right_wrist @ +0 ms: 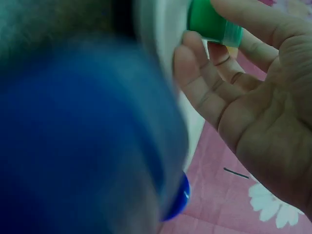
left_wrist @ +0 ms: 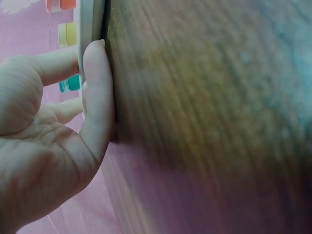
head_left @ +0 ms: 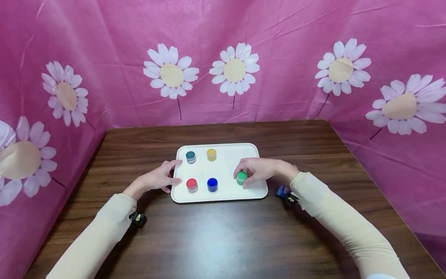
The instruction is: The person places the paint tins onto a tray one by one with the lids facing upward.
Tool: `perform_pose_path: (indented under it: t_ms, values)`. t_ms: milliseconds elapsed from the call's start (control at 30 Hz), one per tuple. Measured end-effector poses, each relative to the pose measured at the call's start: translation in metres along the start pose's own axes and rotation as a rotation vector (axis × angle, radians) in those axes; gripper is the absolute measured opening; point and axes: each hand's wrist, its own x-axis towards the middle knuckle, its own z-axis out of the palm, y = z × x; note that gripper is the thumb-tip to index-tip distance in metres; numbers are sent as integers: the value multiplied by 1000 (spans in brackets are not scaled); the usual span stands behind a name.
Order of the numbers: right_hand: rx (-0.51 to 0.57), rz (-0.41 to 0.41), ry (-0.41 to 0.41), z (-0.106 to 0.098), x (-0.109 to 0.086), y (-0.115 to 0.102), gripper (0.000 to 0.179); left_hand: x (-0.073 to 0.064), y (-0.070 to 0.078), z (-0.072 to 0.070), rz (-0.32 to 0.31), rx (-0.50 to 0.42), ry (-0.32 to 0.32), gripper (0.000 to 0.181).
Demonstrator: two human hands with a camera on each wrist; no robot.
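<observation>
On the white tray, my right hand holds a small green-lidded paint jar between thumb and fingers, near the tray's right end. The right wrist view shows the green paint jar beside the thumb and fingertips. My left hand grips the tray's left edge, and in the left wrist view a finger lies along its underside. Also on the tray stand a dark teal jar, a yellow jar, a red jar and a blue jar, all upright.
The tray lies on a dark brown wooden table. Pink cloth with white daisies hangs behind and at both sides. Small black devices are on both wrists. A blurred blue shape covers much of the right wrist view.
</observation>
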Motion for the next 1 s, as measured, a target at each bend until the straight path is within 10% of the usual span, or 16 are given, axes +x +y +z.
perform_pose_path:
  t_ms: [700,1000]
  values:
    - [-82,368,-83,0,14,-9,51,2,2,-1,-5,27,-19,80]
    - [-90,173,-100,-6,-6,-3,49,3,3,-1,15,36,-32,77]
